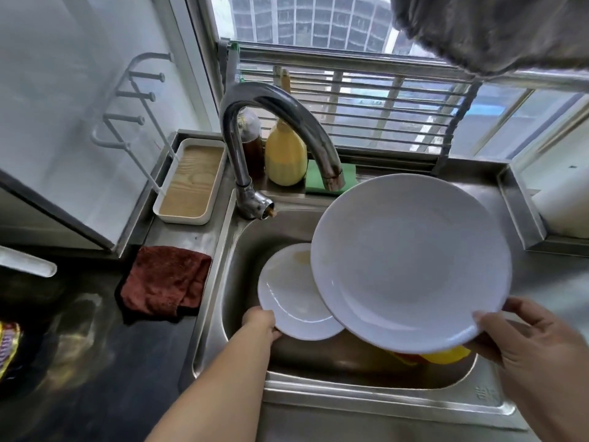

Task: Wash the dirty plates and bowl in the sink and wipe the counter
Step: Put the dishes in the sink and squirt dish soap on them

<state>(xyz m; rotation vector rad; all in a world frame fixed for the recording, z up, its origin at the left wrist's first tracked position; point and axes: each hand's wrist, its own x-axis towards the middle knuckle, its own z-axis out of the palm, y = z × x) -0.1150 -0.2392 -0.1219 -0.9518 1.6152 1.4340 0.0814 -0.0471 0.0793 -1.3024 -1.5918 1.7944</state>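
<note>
While left hand (262,323) grips small plate (294,301), right hand (526,342) holds large plate (411,263).

Two white plates (411,260) (293,301), two bottles (285,154) (251,141), one red cloth (165,279), one faucet (274,103)

A curved chrome tap (274,122) arches at the far left. Behind it stand a yellow bottle (285,157) and a brown bottle (251,145), with a green sponge (318,180) just to the right. Far left sits a white tray (188,183) with a wood-grain bottom.
</note>
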